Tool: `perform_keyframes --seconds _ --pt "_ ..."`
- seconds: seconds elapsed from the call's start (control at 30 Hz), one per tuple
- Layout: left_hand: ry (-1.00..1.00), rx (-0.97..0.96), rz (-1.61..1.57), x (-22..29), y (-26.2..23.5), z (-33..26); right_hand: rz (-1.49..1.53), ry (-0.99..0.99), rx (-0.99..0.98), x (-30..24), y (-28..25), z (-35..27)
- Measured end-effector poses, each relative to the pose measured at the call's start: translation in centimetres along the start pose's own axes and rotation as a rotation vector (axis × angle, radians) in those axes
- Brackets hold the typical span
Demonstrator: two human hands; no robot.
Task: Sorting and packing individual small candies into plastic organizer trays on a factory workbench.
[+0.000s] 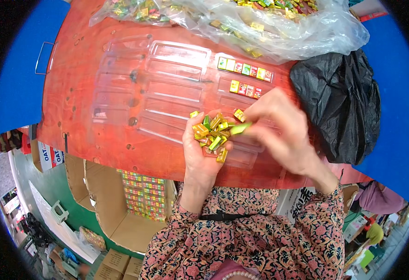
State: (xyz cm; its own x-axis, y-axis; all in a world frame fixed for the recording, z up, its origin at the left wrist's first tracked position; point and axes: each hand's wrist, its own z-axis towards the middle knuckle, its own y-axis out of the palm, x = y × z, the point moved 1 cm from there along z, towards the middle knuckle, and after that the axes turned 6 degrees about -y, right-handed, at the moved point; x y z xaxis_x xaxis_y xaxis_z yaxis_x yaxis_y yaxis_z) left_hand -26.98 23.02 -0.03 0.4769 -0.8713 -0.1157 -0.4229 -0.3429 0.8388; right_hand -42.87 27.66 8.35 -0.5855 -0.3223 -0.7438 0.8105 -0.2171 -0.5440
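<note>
Palm up, my left hand [199, 148] cups a heap of small wrapped candies [212, 132] in gold, yellow, green and red. Beside it my right hand [281, 130], smeared by motion, pinches a green-yellow candy [240, 129] at the heap's edge. Another yellow candy [239, 115] shows by the right fingers. On the red table lie clear plastic trays [179, 55] with long shallow compartments. Two compartments at the far right hold candies side by side: a full-looking upper row [245, 69] and a shorter lower row [245, 88]. My right hand partly covers the trays below them.
A large clear plastic bag [302, 39] of loose candies lies along the far side of the red table [78, 93]. A black plastic bag [337, 105] sits at the right. Below the table's near edge stands an open cardboard box [120, 224] holding packed candy trays [144, 193].
</note>
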Motion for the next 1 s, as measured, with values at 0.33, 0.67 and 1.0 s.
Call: perform_keyframes --seconds 0.33,0.67,1.0 --pt "0.047 0.06 0.067 -0.3 0.4 0.2 -0.598 -0.008 -0.32 8.0 -2.3 -0.8" --pt "0.053 0.049 0.073 -0.2 0.5 0.1 -0.488 0.05 -0.251 8.9 -1.7 -1.9" --pt "-0.022 -0.058 0.322 -1.5 1.1 0.0 0.294 0.36 -0.256 5.1 0.3 1.4"
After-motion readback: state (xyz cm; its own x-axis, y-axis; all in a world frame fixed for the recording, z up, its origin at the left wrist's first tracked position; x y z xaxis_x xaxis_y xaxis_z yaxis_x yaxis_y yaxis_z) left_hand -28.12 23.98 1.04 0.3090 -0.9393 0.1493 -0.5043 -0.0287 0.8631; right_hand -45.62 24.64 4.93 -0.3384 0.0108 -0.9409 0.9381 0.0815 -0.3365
